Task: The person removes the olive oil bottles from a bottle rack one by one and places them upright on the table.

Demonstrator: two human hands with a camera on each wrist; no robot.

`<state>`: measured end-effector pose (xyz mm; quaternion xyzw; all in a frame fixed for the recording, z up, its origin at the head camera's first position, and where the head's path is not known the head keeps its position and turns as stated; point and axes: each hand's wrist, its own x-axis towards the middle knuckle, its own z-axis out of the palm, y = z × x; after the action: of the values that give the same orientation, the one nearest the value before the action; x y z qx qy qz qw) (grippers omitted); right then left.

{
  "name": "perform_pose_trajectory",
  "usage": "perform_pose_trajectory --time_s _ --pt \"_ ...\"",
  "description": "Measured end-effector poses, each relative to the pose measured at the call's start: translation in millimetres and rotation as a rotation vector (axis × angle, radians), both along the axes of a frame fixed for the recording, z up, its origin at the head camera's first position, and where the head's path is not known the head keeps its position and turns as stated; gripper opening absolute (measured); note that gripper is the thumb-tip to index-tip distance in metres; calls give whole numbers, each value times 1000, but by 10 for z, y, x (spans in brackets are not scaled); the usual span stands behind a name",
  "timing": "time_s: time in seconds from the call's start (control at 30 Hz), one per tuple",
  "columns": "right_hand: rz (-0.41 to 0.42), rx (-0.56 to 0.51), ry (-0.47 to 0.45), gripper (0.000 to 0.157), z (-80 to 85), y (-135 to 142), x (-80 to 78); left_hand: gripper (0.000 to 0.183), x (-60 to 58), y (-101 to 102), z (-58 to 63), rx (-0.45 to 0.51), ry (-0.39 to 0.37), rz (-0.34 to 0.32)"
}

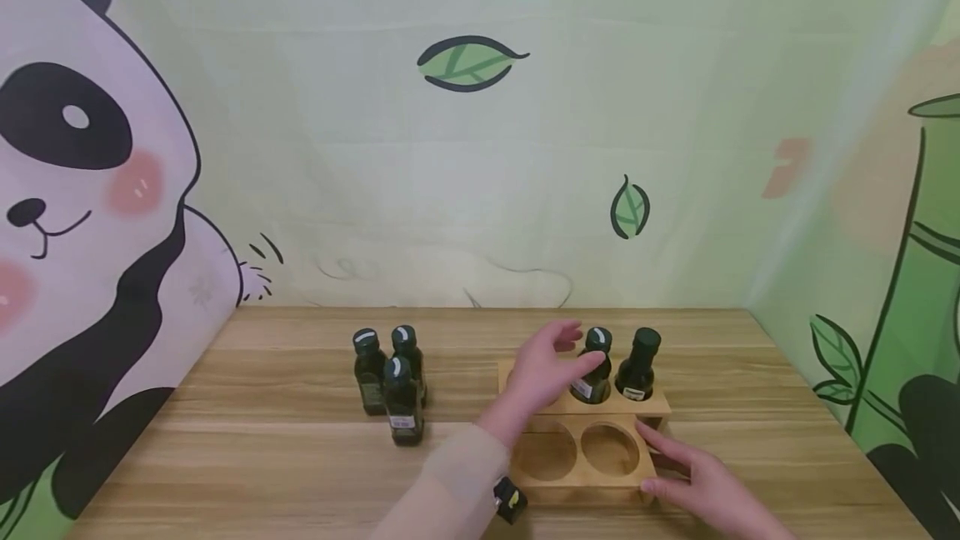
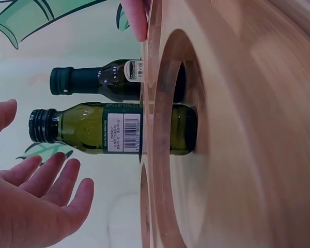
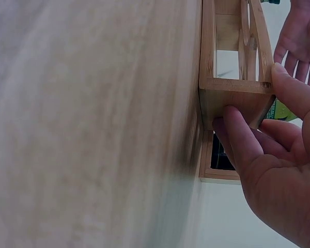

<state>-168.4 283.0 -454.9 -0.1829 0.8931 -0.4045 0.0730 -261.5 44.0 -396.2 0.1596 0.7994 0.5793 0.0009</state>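
A two-tier wooden rack with round holes stands on the table. Two dark green glass bottles sit upright in its back row, a black-capped bottle with a barcode label and a longer-necked bottle beside it. My left hand hovers at the black-capped bottle, fingers spread and apart from its neck in the left wrist view. My right hand grips the rack's right end, with the thumb at its edge and fingers against the end panel. Both front holes hold nothing.
Left of the rack stand three more dark bottles in a cluster: a front bottle, a left bottle and a rear bottle. Behind the wooden table hangs a printed backdrop with a panda and leaves.
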Motion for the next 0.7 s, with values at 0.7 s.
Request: perform_pose_trajectory --time_s 0.7 --pt "-7 -29 -63 74 3 1 -17 48 -92 147 -123 160 -21 -45"
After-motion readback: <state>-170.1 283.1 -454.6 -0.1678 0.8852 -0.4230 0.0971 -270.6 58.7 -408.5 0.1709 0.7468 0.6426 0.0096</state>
